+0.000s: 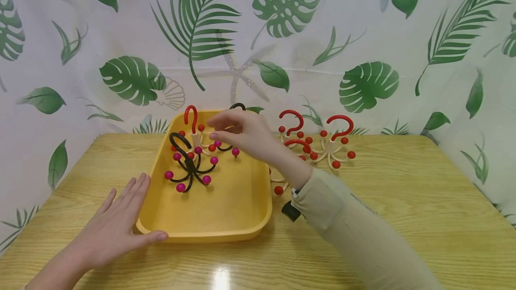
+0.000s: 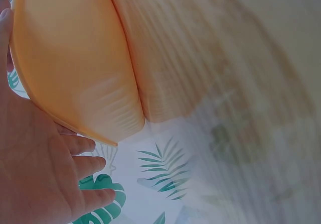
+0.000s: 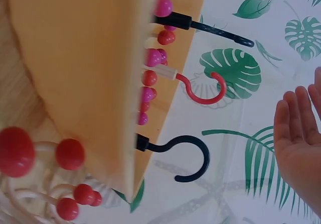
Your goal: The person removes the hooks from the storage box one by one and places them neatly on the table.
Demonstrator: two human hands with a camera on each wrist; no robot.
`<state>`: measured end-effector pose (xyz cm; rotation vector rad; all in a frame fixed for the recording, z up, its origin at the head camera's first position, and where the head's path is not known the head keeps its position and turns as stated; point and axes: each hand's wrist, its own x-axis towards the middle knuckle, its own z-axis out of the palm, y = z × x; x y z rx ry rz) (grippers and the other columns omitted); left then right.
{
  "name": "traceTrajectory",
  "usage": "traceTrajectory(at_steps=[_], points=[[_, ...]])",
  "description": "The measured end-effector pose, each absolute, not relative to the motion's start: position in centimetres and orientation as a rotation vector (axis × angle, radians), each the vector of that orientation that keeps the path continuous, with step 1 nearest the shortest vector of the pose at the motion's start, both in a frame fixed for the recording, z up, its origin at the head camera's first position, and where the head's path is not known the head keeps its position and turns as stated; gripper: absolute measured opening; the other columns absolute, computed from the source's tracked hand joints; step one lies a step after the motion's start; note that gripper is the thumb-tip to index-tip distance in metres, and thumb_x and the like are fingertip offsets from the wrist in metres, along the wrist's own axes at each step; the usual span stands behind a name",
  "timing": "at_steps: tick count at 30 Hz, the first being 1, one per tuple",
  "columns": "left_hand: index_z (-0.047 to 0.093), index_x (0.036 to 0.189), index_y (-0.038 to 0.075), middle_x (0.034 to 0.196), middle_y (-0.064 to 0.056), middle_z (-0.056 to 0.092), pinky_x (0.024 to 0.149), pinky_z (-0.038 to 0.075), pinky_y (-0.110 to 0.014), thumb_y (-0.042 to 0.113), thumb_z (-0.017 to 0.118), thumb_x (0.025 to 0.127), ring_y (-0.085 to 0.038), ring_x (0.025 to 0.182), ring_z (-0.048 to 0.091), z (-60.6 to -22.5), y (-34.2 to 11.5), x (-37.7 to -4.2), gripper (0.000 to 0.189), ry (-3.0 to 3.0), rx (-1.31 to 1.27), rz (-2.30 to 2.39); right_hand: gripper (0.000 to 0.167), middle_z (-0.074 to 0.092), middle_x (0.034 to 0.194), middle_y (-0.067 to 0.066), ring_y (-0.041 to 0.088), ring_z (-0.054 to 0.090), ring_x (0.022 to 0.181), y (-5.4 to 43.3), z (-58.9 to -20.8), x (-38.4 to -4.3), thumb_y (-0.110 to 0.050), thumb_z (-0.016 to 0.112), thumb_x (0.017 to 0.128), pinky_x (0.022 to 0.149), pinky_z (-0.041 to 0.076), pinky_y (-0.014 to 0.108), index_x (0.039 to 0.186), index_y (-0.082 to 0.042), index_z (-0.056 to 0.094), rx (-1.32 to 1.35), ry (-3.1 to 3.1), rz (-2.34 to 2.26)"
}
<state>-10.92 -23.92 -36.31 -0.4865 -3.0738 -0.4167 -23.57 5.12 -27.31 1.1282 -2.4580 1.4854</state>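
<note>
R hand is above the far part of the yellow tray, fingers close tog., gently bent, thumb held just apart w/ a gap betw. L hand lies at the tray's L side, fingers straight & a bit spread against the wall, thumb stretched out to the near L corner. In the tray, L half: black hook w/ pink balls nearest; red hook w/ red balls just behind it, far L; another black hook at the far end, partly hidden by R hand. Outside, just R of the tray, 3 more red hooks w/ pale arms & red balls: one far, one nearer, part hidden by R forearm, one farthest R. All on a wood table; leaf-print cloth behind.
</note>
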Motion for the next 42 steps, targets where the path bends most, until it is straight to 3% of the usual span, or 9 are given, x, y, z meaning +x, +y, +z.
traceTrajectory(at_steps=[7, 19, 30, 42], points=[[-0.001, 0.153, 0.003, 0.158, -0.016, 0.001, 0.112, -0.006, -0.056, 0.072, 0.055, 0.079, -0.037, 0.144, 0.004, -36.0, -23.8, -11.0, 0.115, -3.091, -0.469, -0.419, 0.034, 0.064, 0.116, -0.003, 0.006, 0.061, 0.098, 3.4, -26.1, -23.9, -0.025, 0.07, 0.088, 0.083, 0.05, 0.021, 0.119, -0.012, 0.065, 1.206, -2.563, 1.375], [0.0, 0.153, 0.003, 0.158, -0.015, 0.001, 0.112, -0.012, -0.05, 0.071, 0.056, 0.08, -0.036, 0.144, 0.004, -36.3, -23.9, -10.9, 0.114, -3.075, -0.486, -0.416, 0.046, 0.059, 0.123, 0.001, 0.016, 0.057, 0.109, 0.4, -27.6, -25.4, -0.027, 0.068, 0.09, 0.08, 0.051, 0.023, 0.13, -0.01, 0.054, 1.124, -2.743, 1.449], [0.0, 0.153, 0.003, 0.158, -0.016, 0.001, 0.112, -0.011, -0.052, 0.072, 0.055, 0.079, -0.037, 0.144, 0.004, -36.3, -23.9, -11.0, 0.116, -3.087, -0.478, -0.414, 0.03, 0.068, 0.099, -0.002, 0.007, 0.062, 0.086, -1.4, -28.7, -25.5, -0.022, 0.068, 0.09, 0.075, 0.049, 0.019, 0.117, -0.009, 0.063, 1.048, -2.846, 1.297], [0.0, 0.153, 0.002, 0.158, -0.016, 0.002, 0.112, -0.007, -0.053, 0.072, 0.056, 0.08, -0.036, 0.144, 0.005, -36.3, -23.9, -10.9, 0.115, -3.073, -0.49, -0.416, 0.018, 0.067, 0.089, -0.002, 0.009, 0.061, 0.078, -2.2, -29.0, -25.0, -0.019, 0.069, 0.089, 0.069, 0.048, 0.018, 0.102, -0.008, 0.068, 1.004, -2.86, 1.147]])
